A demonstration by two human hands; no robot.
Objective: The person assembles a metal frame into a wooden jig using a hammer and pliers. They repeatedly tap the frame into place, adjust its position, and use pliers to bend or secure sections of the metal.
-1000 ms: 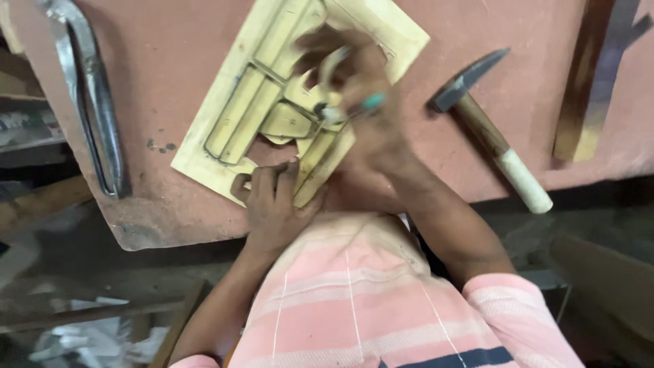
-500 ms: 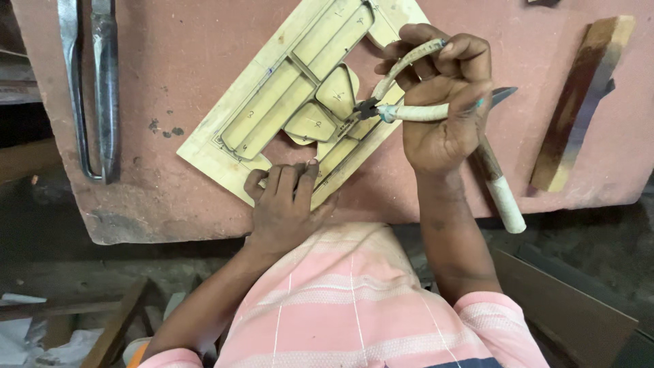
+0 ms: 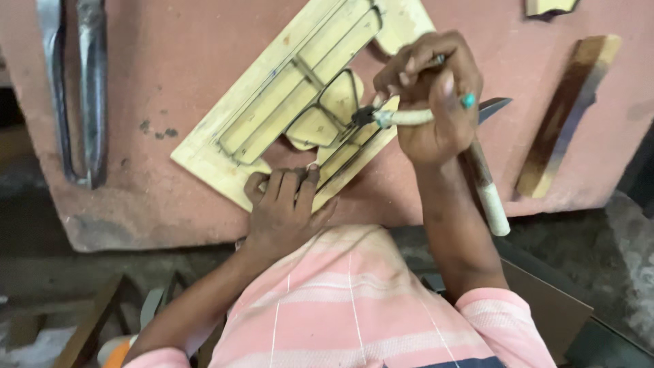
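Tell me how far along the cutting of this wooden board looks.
Done: the wooden board carries outlined shapes, and a piece is already out at its near edge by the left hand. In hand: the right hand holds a small cutting tool at the lens-shaped outlines while the left pins the board. Left: the long strips look uncut.

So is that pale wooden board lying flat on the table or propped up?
Flat. The pale board lies on the pink table, left hand pressing its near edge, right hand holding a tool over it.
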